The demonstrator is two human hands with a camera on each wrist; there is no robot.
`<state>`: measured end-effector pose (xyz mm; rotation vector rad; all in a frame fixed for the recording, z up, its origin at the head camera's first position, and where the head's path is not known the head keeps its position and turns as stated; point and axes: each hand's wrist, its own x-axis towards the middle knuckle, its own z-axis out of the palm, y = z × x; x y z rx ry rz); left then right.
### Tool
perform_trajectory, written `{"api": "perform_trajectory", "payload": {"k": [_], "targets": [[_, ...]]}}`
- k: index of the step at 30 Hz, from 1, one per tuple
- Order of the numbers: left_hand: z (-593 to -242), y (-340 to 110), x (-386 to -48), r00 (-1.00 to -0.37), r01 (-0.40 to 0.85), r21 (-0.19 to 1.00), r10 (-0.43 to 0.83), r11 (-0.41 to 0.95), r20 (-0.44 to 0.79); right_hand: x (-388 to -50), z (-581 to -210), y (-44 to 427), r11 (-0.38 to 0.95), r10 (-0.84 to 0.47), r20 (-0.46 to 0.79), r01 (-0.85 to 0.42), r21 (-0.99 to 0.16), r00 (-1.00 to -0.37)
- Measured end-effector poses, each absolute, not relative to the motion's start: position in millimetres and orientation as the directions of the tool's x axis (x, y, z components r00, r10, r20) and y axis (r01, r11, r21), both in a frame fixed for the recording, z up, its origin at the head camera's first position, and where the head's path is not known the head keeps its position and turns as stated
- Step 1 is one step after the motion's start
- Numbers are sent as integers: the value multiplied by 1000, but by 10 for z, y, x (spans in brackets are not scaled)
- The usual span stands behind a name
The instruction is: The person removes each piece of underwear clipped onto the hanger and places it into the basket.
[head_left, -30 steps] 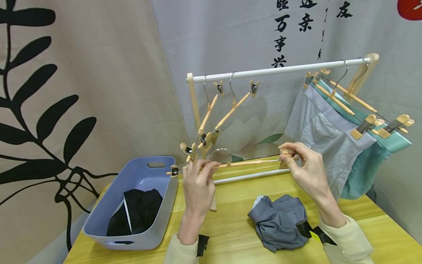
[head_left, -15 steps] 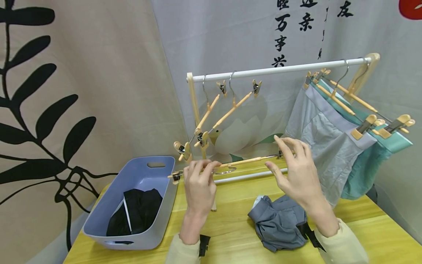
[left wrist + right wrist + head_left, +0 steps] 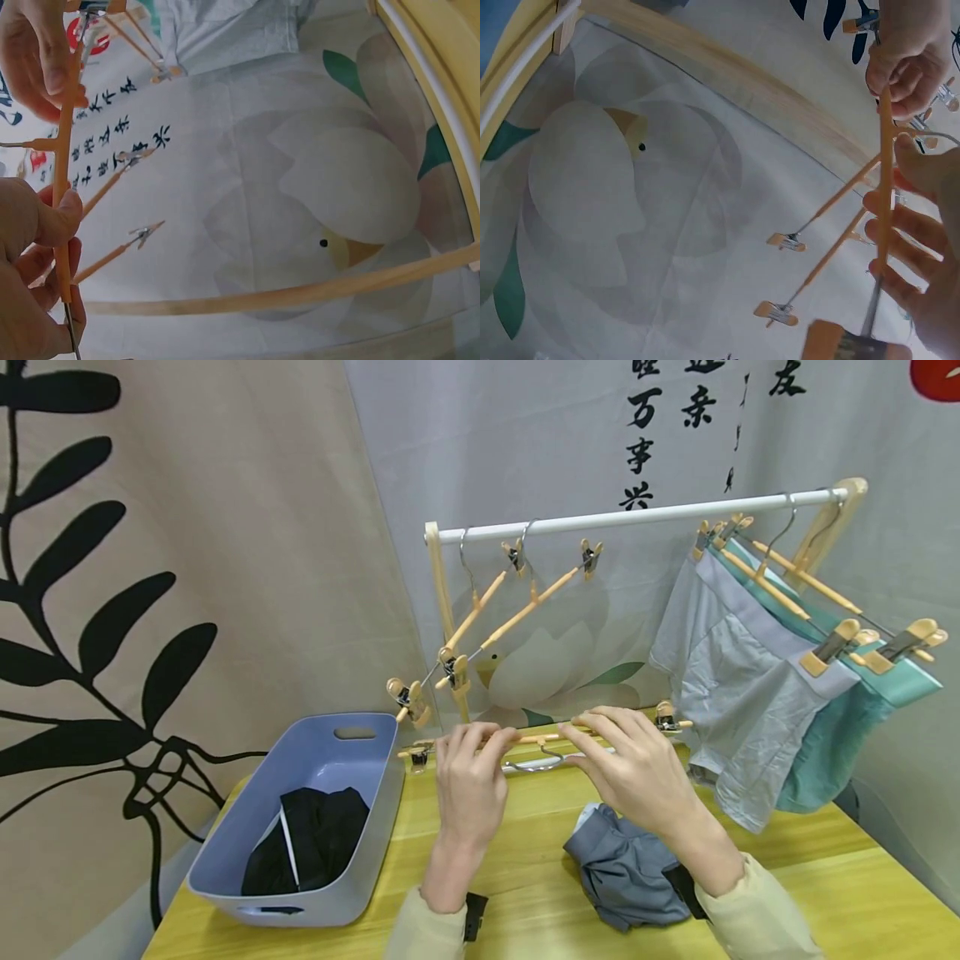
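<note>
A wooden clip hanger [image 3: 542,739] is held level over the table, its metal hook [image 3: 536,767] pointing toward me. My left hand [image 3: 471,785] grips its bar left of the hook, thumb and fingers on either side in the left wrist view. Right of the hook, my right hand [image 3: 637,772] has its thumb and fingers around the same bar [image 3: 885,180]. One clip [image 3: 666,717] shows past the right hand, another [image 3: 420,756] past the left. Both clips carry no cloth. Below lies a crumpled grey garment [image 3: 622,868], partly behind the right forearm.
A rack with a white rail [image 3: 645,517] stands behind. Two bare clip hangers [image 3: 532,606] hang at its left, grey shorts [image 3: 738,668] and teal shorts [image 3: 828,752] at its right. A blue basket [image 3: 360,860] with black cloth [image 3: 330,839] stands left on the wooden table [image 3: 525,902].
My right hand has let go of the hanger's right clip and moved left to the bar near the hook. The hook has swung down toward me. My left hand shifted slightly right.
</note>
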<state>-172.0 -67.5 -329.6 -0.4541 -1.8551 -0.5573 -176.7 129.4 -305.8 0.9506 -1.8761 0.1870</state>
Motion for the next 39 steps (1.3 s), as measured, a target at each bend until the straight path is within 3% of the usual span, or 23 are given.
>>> {"api": "perform_trajectory", "payload": {"k": [9, 17, 31, 35, 39], "targets": [[-3307, -647, -1703, -377, 555, 160, 75, 816, 923, -1838, -3123, 1325, 651, -532, 815, -727, 220, -229], [-3336, -624, -1698, -409, 557, 167, 94, 813, 908, -1901, -3178, 1340, 587, -505, 825, -802, 113, -254], [-3463, -537, -1644, -322, 609, 128, 96, 783, 942, -1952, -3190, 1456, 604, -473, 832, -794, 66, -291], [-3527, -446, -1621, -374, 612, 115, 158, 782, 914, -1960, -3189, 1484, 609, -469, 834, -790, 66, -292], [-3628, -333, -1619, -487, 605, 124, 242, 786, 839, -1963, -3190, 1499, 610, -472, 833, -789, 72, -289]]}}
